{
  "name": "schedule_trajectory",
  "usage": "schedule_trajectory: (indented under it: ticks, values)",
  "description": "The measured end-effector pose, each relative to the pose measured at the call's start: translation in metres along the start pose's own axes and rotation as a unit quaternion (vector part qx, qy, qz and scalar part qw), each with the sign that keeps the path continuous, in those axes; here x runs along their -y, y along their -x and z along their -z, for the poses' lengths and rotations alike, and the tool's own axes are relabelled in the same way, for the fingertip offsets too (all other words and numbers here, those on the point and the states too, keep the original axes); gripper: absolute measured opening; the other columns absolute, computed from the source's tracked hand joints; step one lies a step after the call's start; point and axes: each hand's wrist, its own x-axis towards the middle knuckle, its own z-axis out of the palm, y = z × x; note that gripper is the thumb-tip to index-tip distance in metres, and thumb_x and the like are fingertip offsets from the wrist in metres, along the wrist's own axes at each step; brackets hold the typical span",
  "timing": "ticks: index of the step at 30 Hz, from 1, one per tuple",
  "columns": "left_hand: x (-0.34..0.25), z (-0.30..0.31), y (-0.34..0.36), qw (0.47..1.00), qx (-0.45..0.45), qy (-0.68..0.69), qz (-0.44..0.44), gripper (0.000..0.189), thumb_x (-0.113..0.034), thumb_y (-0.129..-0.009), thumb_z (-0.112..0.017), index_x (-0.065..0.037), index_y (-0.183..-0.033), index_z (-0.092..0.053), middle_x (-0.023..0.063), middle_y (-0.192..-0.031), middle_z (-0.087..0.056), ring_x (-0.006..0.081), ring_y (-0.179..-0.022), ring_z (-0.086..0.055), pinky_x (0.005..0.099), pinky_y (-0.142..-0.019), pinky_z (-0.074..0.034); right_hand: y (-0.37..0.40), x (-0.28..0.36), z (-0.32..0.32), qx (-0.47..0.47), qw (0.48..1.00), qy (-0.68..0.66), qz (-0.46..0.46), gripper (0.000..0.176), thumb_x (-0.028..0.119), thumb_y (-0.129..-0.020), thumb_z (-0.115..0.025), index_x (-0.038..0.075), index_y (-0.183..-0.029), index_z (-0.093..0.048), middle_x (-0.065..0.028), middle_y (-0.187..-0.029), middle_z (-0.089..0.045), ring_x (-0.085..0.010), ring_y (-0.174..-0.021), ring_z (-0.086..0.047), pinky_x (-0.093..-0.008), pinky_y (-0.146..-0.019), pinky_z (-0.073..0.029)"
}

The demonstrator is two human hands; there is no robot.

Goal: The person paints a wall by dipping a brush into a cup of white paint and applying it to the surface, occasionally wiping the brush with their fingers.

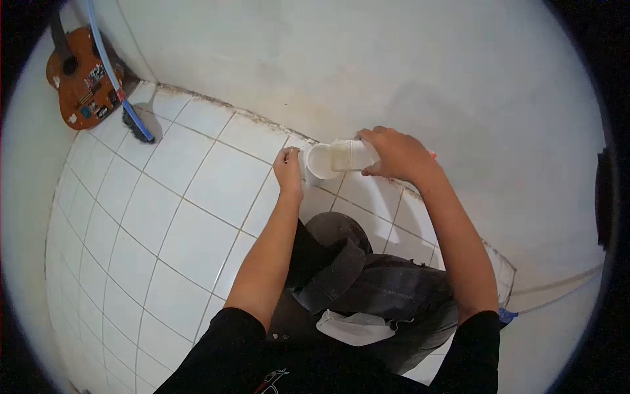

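Observation:
A round white cup (321,162) is near the foot of the wall, its open top facing me. My left hand (288,172) is closed at the cup's left side, fingers curled in at its edge. From the right, my right hand (398,155) grips a clear, squarish plastic container (352,155). The container lies tilted on its side, its far end overlapping the cup's rim in this view. Pale, whitish contents show through its wall.
White floor tiles (197,177) meet a pale wall (367,59) along a stained edge. At the back left, a sticker-covered guitar (85,82) leans in the corner beside a blue brush (136,123). A white face mask (356,328) lies on my lap.

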Motion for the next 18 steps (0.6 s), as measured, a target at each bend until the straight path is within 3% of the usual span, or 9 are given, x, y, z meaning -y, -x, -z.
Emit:
schedule_trajectory:
  ticks: [2, 5, 11, 18]
  values:
    - [0.003, 0.001, -0.002, 1.000, -0.001, 0.007, -0.002, 0.019, -0.022, -0.090, -0.056, -0.005, -0.092, -0.064, -0.0008, -0.077, -0.051, 0.0083, -0.066, -0.043, 0.0242, -0.059, -0.037, -0.016, 0.008, 0.012, 0.076, 0.995, 0.057, 0.018, 0.057, 0.026, -0.065, -0.082, 0.014, -0.116, -0.061, -0.0090, -0.105, -0.064, -0.0284, -0.097, -0.063, -0.0414, -0.081, -0.053]
    - [0.004, 0.000, -0.003, 1.000, -0.003, -0.007, 0.012, 0.020, -0.021, -0.090, -0.056, -0.004, -0.096, -0.065, -0.0018, -0.076, -0.050, 0.0073, -0.064, -0.041, 0.0237, -0.057, -0.036, -0.037, 0.018, 0.016, 0.103, 0.985, 0.131, 0.046, 0.054, 0.025, -0.062, -0.084, 0.013, -0.111, -0.065, -0.0098, -0.102, -0.065, -0.0282, -0.096, -0.064, -0.0411, -0.080, -0.054]
    - [0.010, 0.002, -0.006, 1.000, 0.001, 0.003, 0.025, 0.021, -0.022, -0.091, -0.055, -0.004, -0.095, -0.065, -0.0020, -0.076, -0.048, 0.0065, -0.064, -0.040, 0.0236, -0.056, -0.035, -0.061, 0.028, -0.001, 0.092, 0.974, 0.184, 0.100, 0.039, 0.021, -0.057, -0.085, 0.005, -0.089, -0.069, -0.0124, -0.093, -0.068, -0.0285, -0.089, -0.068, -0.0398, -0.073, -0.055]
    - [0.011, 0.002, -0.008, 0.999, 0.004, 0.022, 0.041, 0.021, -0.023, -0.092, -0.055, -0.004, -0.094, -0.064, -0.0027, -0.077, -0.048, 0.0059, -0.063, -0.038, 0.0228, -0.055, -0.034, -0.073, 0.033, -0.010, 0.080, 0.967, 0.212, 0.113, 0.037, 0.020, -0.056, -0.085, 0.005, -0.087, -0.070, -0.0120, -0.089, -0.070, -0.0277, -0.085, -0.069, -0.0383, -0.069, -0.056]
